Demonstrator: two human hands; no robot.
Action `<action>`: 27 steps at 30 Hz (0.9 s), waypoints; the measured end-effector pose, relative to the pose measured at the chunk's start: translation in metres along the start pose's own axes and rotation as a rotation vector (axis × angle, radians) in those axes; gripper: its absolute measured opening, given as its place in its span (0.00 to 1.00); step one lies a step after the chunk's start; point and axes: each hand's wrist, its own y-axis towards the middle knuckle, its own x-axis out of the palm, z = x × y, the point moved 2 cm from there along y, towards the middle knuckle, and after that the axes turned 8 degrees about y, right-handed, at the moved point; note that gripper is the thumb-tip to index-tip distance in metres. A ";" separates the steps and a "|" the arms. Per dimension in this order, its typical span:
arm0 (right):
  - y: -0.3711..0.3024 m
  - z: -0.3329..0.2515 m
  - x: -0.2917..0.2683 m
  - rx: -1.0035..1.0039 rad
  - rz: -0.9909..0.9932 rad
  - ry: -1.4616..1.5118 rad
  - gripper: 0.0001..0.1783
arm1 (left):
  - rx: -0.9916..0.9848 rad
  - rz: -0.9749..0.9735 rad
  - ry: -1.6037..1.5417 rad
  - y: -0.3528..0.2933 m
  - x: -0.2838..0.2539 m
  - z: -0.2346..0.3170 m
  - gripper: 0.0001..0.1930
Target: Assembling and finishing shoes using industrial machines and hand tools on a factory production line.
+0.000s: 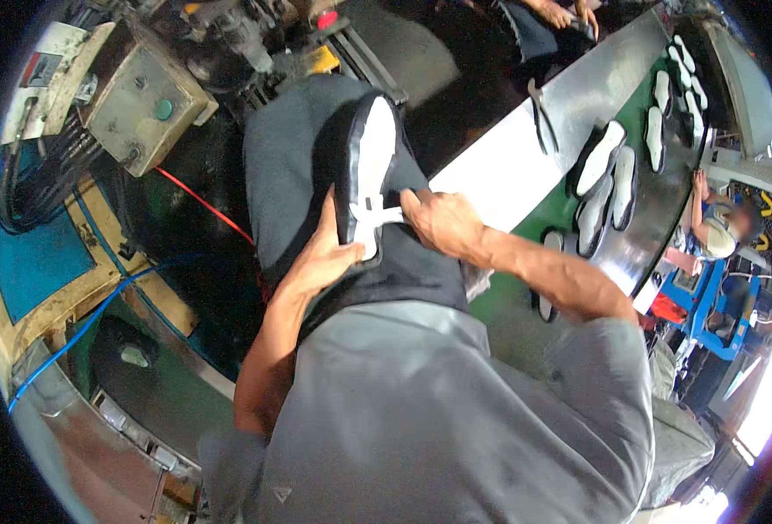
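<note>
A black shoe upper with a white underside (377, 144) lies bottom up on my lap, its toe pointing away from me. My left hand (329, 249) is wrapped round its heel end, thumb against the near edge. White strips (377, 214) cross the underside near the heel. My right hand (443, 223) is closed, pinching the end of a white strip just right of the shoe. What lies inside that fist is partly hidden.
Several black and white shoe pieces (600, 162) lie on the green and metal conveyor (630, 118) at right. Pincers (541, 122) rest on its edge. A control box (146, 105) with a green button stands at left. Another person's hands (569, 16) work at the top; another person (718, 229) is at far right.
</note>
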 end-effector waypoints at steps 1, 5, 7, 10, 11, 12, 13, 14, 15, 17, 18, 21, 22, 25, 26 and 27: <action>0.002 0.019 0.003 0.016 0.007 0.006 0.13 | -0.035 0.004 -0.021 0.006 0.001 0.008 0.57; -0.045 0.065 0.024 0.327 0.106 0.273 0.16 | -0.015 0.113 0.276 0.004 -0.011 0.005 0.56; -0.086 0.111 0.073 0.437 0.111 0.217 0.16 | -0.004 0.147 0.443 0.005 -0.009 0.022 0.55; -0.109 0.138 0.105 0.620 0.170 0.162 0.21 | 0.138 0.186 0.997 0.003 -0.004 0.061 0.55; -0.114 0.142 0.111 0.699 0.224 0.152 0.25 | 0.139 0.177 1.007 0.004 -0.002 0.067 0.55; -0.104 0.136 0.099 0.639 0.230 0.097 0.38 | 0.194 0.169 1.191 0.003 -0.001 0.076 0.55; -0.088 0.112 0.067 0.550 0.328 0.091 0.45 | 0.254 0.158 1.371 0.003 0.003 0.085 0.55; -0.069 0.082 0.030 0.464 0.427 0.083 0.54 | 0.316 0.174 1.429 0.004 0.009 0.095 0.51; -0.051 0.055 -0.004 0.260 0.485 0.136 0.59 | 0.322 0.165 1.437 0.005 0.016 0.105 0.51; -0.017 0.019 -0.035 -0.055 0.497 0.172 0.66 | 0.487 0.117 1.696 0.007 0.030 0.123 0.43; -0.004 0.014 -0.028 -0.033 0.436 0.245 0.66 | 0.550 0.094 1.762 0.008 0.038 0.125 0.36; 0.004 0.026 -0.008 -0.015 0.476 0.355 0.66 | 0.609 0.020 1.583 0.005 0.034 0.157 0.38; 0.002 0.027 -0.003 -0.012 0.565 0.403 0.66 | 0.607 0.030 1.278 -0.002 0.023 0.168 0.47; 0.009 0.022 0.011 -0.068 0.751 0.474 0.67 | 0.485 0.263 0.376 -0.016 -0.014 0.141 0.57; 0.017 0.022 0.018 -0.090 0.790 0.511 0.68 | 0.408 0.202 0.096 -0.017 -0.015 0.135 0.59; 0.023 0.019 0.021 -0.095 0.787 0.513 0.68 | 0.408 0.207 0.097 -0.016 -0.011 0.135 0.59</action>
